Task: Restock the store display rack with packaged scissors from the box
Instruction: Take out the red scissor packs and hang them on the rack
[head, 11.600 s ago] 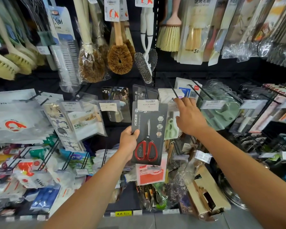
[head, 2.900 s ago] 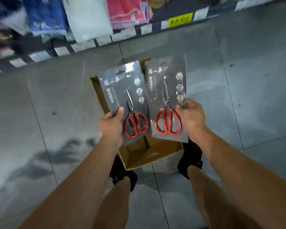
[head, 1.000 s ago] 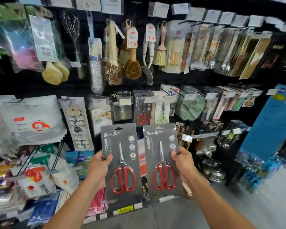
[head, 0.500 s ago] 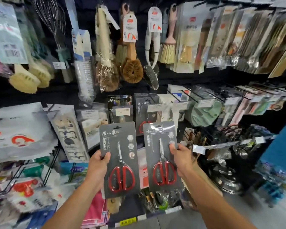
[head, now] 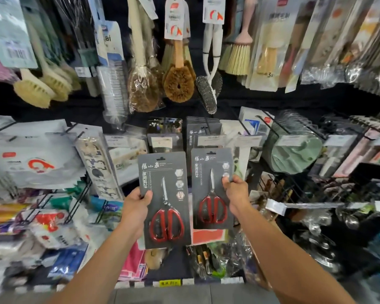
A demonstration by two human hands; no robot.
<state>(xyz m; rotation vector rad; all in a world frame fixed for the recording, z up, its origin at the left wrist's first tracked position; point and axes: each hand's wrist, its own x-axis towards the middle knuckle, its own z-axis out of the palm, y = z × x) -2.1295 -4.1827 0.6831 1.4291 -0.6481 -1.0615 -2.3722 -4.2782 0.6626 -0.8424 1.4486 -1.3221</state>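
Your left hand (head: 136, 207) pinches left scissors pack (head: 165, 194) at left edge, thumb on front. Your right hand (head: 235, 194) pinches right scissors pack (head: 211, 185) at right edge. Both upright, just below hung scissors stack (head: 203, 133).

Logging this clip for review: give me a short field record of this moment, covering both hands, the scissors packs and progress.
left hand: grips left scissors pack at its left edge
right hand: pinches right scissors pack at its right edge
packs: upright, side by side, held in front of the rack
hung stock: matching dark packs on a hook just above the right pack
progress: neither held pack hung yet
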